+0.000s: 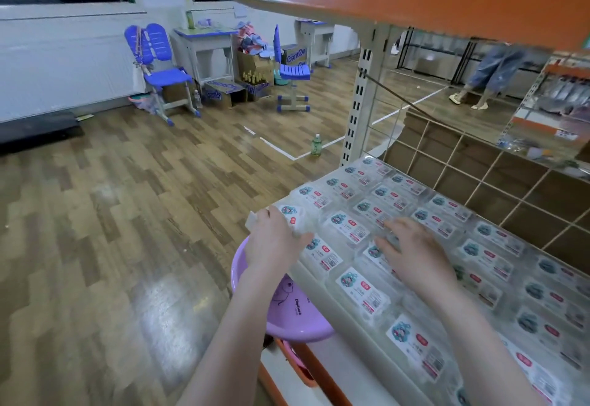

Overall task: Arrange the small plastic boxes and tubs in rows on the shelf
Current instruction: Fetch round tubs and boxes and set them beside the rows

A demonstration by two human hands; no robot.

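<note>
Left hand [274,239] grips a small clear plastic box [295,218] at the near-left corner of the shelf [319,370], fingers curled over its outer edge and thumb toward its labelled lid; motion blur makes it hard to say whether the box is seated or just above its neighbours. Right hand [415,252] lies flat, fingers straight and spread, on the lids of the boxes in the middle of the rows [424,217], holding nothing.

The boxes already cover most of the shelf in tidy lines, labels up and all turned the same way, running back toward the wire grid [479,175]. A purple basin [287,313] sits below the shelf edge, under the left wrist.

To finish this placement well, the person would likely slide the gripped box inward until its side touches the next box in the front row, with its label turned like the others. The flat right hand is well placed to steady the neighbours so the push does not shunt the line. The corner spot is the risk: a box left overhanging could tip into the basin.
</note>
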